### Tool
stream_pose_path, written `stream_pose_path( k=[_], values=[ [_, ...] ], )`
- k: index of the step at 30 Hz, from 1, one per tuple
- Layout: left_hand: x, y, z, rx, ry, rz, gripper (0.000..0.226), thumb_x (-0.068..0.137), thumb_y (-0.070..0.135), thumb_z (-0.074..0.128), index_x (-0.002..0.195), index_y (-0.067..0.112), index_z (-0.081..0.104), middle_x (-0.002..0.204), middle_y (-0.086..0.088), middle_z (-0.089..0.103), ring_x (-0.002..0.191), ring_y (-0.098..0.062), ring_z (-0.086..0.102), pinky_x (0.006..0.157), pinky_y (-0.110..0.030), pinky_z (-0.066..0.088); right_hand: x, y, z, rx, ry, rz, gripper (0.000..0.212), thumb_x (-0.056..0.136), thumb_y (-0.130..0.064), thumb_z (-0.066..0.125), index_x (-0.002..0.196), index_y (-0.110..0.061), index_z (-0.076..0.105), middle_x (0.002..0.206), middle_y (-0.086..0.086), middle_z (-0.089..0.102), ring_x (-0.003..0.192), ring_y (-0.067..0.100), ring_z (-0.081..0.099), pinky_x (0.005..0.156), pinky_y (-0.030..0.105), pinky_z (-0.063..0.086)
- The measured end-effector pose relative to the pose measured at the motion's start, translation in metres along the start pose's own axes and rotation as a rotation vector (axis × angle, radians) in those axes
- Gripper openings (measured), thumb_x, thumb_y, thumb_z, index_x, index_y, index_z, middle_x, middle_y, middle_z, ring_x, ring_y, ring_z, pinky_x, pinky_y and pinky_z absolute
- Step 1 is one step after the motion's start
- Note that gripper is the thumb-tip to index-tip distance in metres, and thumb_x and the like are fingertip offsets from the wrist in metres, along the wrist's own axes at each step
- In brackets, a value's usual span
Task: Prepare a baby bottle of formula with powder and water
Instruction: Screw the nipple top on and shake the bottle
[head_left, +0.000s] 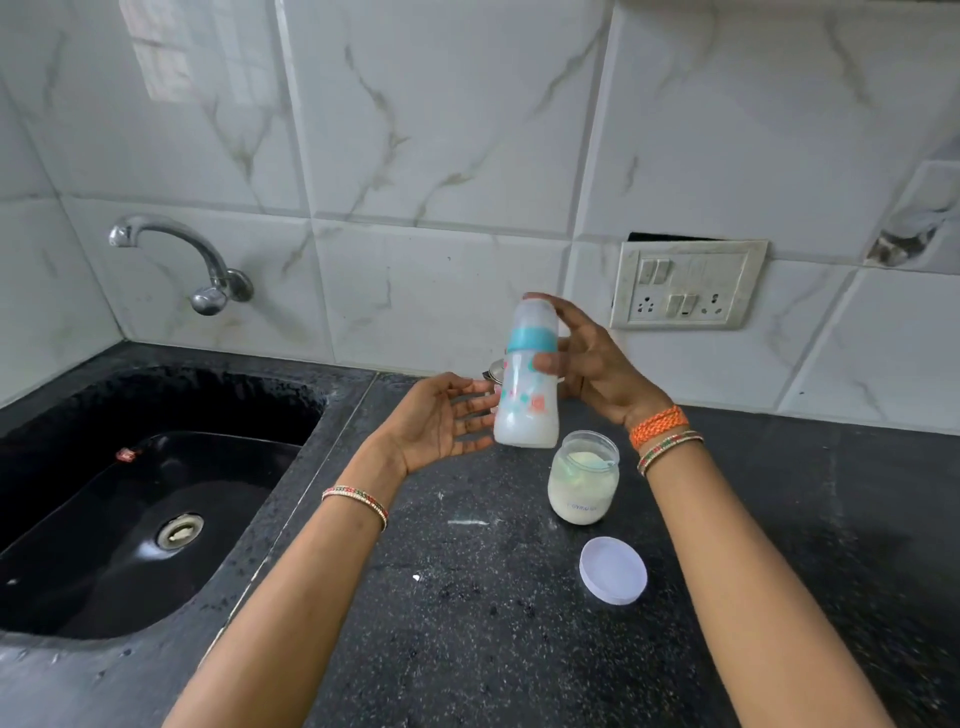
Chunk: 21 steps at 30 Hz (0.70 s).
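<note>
bottle (527, 384): 1 | jar (582, 478): 1 | lid (613, 570): 1 | hands: 2

Home kitchen. A black speckled stone counter (467, 597) holds a sunken sink (130, 519) below a wall tap (176, 260). Marble-look wall tiles (441, 130) carry a switchboard (685, 283).

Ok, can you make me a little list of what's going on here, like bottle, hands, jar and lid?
bottle: baby bottle, cap on, held upright above the counter, milky white inside
right hand: right hand grips the bottle near its blue collar
left hand: left hand open, palm beside the bottle's lower part
jar: powder jar open on the counter
lid: white lid lying in front of the jar
sink: black sink to the left
</note>
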<state>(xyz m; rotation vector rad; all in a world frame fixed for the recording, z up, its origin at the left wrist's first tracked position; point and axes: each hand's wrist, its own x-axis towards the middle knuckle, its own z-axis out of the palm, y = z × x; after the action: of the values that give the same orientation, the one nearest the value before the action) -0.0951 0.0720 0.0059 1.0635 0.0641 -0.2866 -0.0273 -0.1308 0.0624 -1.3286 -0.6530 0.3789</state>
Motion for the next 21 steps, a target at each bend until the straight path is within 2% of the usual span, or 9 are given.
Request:
stream_pose_path(
  k=[1, 3, 5, 7, 10, 14, 17, 19, 21],
  values=[
    [0.000, 0.001, 0.000, -0.005, 0.014, 0.009, 0.018, 0.078, 0.026, 0.054, 0.088, 0.014, 0.062, 0.093, -0.005, 0.065, 0.081, -0.021, 0.063, 0.072, -0.036, 0.054, 0.002, 0.003, 0.002, -0.001, 0.069, -0.021, 0.073, 0.067, -0.010, 0.079, 0.130, -0.028, 0.048, 0.103, 0.005, 0.065, 0.089, 0.025, 0.067, 0.071, 0.042, 0.057],
    [-0.002, 0.001, -0.001, -0.017, 0.041, 0.012, 0.017, 0.085, 0.025, 0.049, 0.088, 0.014, 0.061, 0.093, -0.004, 0.067, 0.082, -0.020, 0.064, 0.073, -0.036, 0.054, 0.003, 0.011, 0.001, 0.161, 0.237, -0.048, 0.071, 0.072, -0.010, 0.077, 0.132, -0.027, 0.043, 0.107, 0.005, 0.063, 0.091, 0.025, 0.066, 0.068, 0.039, 0.059],
    [-0.002, -0.001, -0.002, -0.025, 0.038, 0.003, 0.016, 0.082, 0.025, 0.051, 0.088, 0.014, 0.061, 0.091, -0.003, 0.066, 0.079, -0.019, 0.064, 0.072, -0.036, 0.054, 0.004, 0.017, 0.000, 0.171, 0.175, -0.031, 0.073, 0.066, -0.015, 0.083, 0.127, -0.031, 0.045, 0.113, 0.008, 0.060, 0.092, 0.026, 0.067, 0.071, 0.041, 0.059],
    [-0.001, -0.002, -0.003, -0.026, 0.032, 0.002, 0.017, 0.077, 0.025, 0.053, 0.088, 0.013, 0.062, 0.092, -0.004, 0.065, 0.077, -0.020, 0.064, 0.070, -0.035, 0.055, 0.001, 0.025, 0.000, 0.020, 0.059, 0.027, 0.069, 0.067, -0.007, 0.079, 0.126, -0.032, 0.051, 0.108, 0.010, 0.064, 0.094, 0.029, 0.066, 0.077, 0.046, 0.056],
    [-0.001, -0.001, 0.000, -0.047, 0.058, 0.012, 0.016, 0.084, 0.023, 0.047, 0.081, 0.015, 0.060, 0.091, -0.004, 0.064, 0.079, -0.019, 0.063, 0.071, -0.035, 0.054, 0.001, 0.037, 0.001, 0.167, 0.221, 0.010, 0.068, 0.070, -0.006, 0.077, 0.129, -0.026, 0.048, 0.108, 0.008, 0.063, 0.091, 0.028, 0.065, 0.074, 0.045, 0.056],
    [-0.002, -0.003, -0.001, -0.036, 0.072, -0.005, 0.018, 0.086, 0.022, 0.047, 0.085, 0.014, 0.063, 0.089, -0.002, 0.063, 0.077, -0.019, 0.061, 0.072, -0.035, 0.051, 0.000, 0.043, 0.005, 0.108, 0.159, 0.041, 0.074, 0.062, -0.012, 0.082, 0.127, -0.029, 0.052, 0.110, 0.012, 0.062, 0.096, 0.030, 0.063, 0.082, 0.046, 0.053],
    [-0.002, -0.002, -0.002, -0.044, 0.117, 0.011, 0.016, 0.086, 0.020, 0.049, 0.087, 0.014, 0.063, 0.092, -0.003, 0.061, 0.078, -0.017, 0.061, 0.072, -0.036, 0.053, 0.002, 0.046, 0.007, 0.185, 0.252, 0.063, 0.065, 0.070, -0.011, 0.076, 0.127, -0.028, 0.050, 0.116, 0.012, 0.058, 0.100, 0.034, 0.063, 0.085, 0.054, 0.051],
    [-0.003, -0.004, -0.003, -0.007, 0.077, -0.066, 0.014, 0.086, 0.023, 0.053, 0.092, 0.014, 0.061, 0.100, -0.007, 0.059, 0.086, -0.022, 0.063, 0.075, -0.040, 0.055, 0.002, 0.047, 0.011, 0.185, 0.260, 0.075, 0.061, 0.071, -0.012, 0.072, 0.127, -0.025, 0.049, 0.115, 0.014, 0.056, 0.100, 0.034, 0.063, 0.085, 0.053, 0.051],
    [-0.006, -0.006, -0.002, 0.037, -0.024, -0.215, 0.030, 0.089, 0.032, 0.052, 0.112, 0.013, 0.056, 0.113, -0.016, 0.058, 0.100, -0.034, 0.062, 0.078, -0.046, 0.057, 0.002, 0.047, 0.014, 0.203, 0.271, 0.068, 0.070, 0.072, -0.009, 0.071, 0.134, -0.020, 0.042, 0.112, 0.013, 0.058, 0.101, 0.034, 0.062, 0.083, 0.049, 0.052]
  ],
)
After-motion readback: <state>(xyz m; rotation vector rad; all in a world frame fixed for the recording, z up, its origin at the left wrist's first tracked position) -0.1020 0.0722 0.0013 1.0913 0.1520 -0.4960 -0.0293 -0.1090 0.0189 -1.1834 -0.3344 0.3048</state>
